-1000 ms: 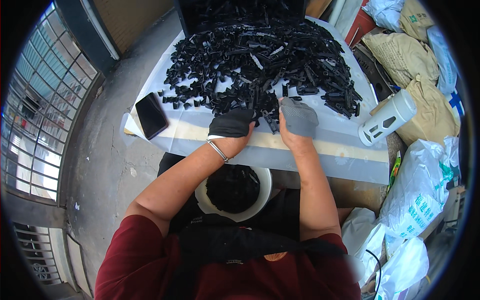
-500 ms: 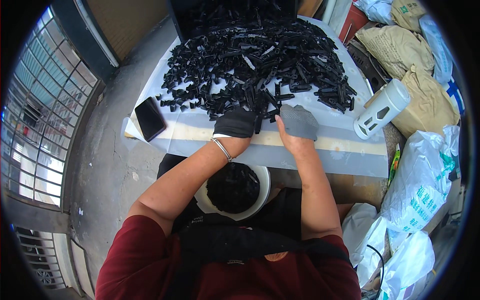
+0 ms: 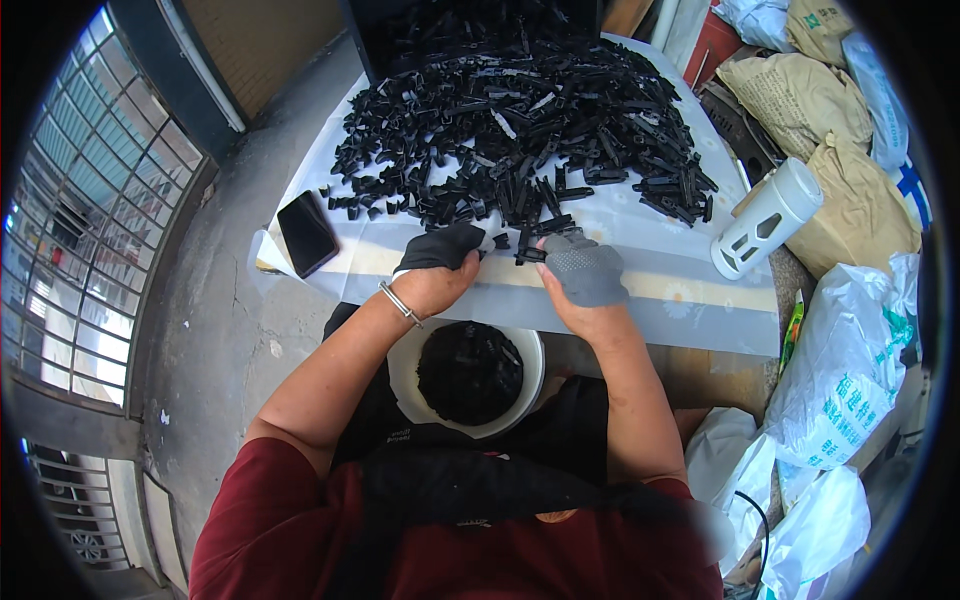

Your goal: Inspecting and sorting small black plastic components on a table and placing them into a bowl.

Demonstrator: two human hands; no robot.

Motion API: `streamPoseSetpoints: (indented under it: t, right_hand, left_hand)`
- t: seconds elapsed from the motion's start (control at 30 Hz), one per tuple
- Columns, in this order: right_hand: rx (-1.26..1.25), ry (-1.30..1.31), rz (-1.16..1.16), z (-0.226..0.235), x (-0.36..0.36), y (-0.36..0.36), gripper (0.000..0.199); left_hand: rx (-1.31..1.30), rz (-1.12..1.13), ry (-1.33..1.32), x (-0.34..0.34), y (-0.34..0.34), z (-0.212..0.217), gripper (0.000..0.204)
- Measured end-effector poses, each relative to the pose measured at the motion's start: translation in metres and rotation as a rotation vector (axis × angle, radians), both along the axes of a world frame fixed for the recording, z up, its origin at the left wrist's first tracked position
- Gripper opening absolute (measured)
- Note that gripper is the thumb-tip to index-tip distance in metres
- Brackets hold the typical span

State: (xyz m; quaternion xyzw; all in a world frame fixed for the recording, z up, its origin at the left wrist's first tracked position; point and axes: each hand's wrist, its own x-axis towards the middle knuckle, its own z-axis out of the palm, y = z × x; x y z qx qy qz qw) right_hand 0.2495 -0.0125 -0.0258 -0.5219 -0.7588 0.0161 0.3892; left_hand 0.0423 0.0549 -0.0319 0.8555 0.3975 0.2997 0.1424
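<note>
My left hand [image 3: 438,262], in a black fingerless-looking glove, is curled closed at the near edge of the table; whatever its fingers hold, if anything, is hidden. Just off its fingertips lies a small black plastic piece [image 3: 501,241]. My right hand [image 3: 585,272], in a grey dotted glove, is closed on a black plastic strip [image 3: 530,257] that points toward my left hand. Beyond both hands spreads a large heap of black plastic pieces [image 3: 500,130], short curved bits at the left and longer strips at the right.
A white bucket [image 3: 537,385] with black pieces inside sits below the table edge, between my legs. A phone [image 3: 306,235] lies at the table's left corner. A white bottle [image 3: 768,218] stands at the right, beside stuffed sacks [image 3: 850,190]. A dark box [image 3: 356,45] rises behind the heap.
My hands have moved apart: the left has shifted left, away from the pieces, and the right slightly nearer me. A black strip now shows in my right fingers.
</note>
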Motion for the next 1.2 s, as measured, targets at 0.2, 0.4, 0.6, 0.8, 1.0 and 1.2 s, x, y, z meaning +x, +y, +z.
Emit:
streamPoseSetpoints:
  t: [0.2,0.4,0.6,0.8,1.0,1.2]
  right_hand:
    - [-0.103,-0.524,-0.271,0.007,0.004,-0.006,0.020]
    - [-0.097,-0.367,-0.369,-0.001,-0.017,-0.014,0.016]
    - [-0.168,-0.447,-0.272,0.008,-0.012,-0.012,0.018]
    - [-0.159,0.107,0.157,0.012,-0.028,-0.026,0.024]
    - [-0.164,-0.075,0.313,0.006,-0.034,-0.030,0.026]
    - [0.020,0.016,0.194,0.003,-0.053,-0.031,0.019]
  left_hand:
    - [-0.175,0.156,0.078,-0.008,-0.012,0.006,0.026]
    - [-0.132,0.078,0.132,-0.013,-0.019,-0.001,0.028]
    - [-0.231,0.094,0.052,-0.017,-0.027,0.010,0.034]
    - [-0.472,-0.026,-0.072,-0.017,-0.030,0.024,0.039]
    - [-0.413,-0.182,-0.069,-0.015,-0.041,0.027,0.036]
    - [-0.976,-0.050,-0.550,-0.012,-0.063,0.003,0.037]
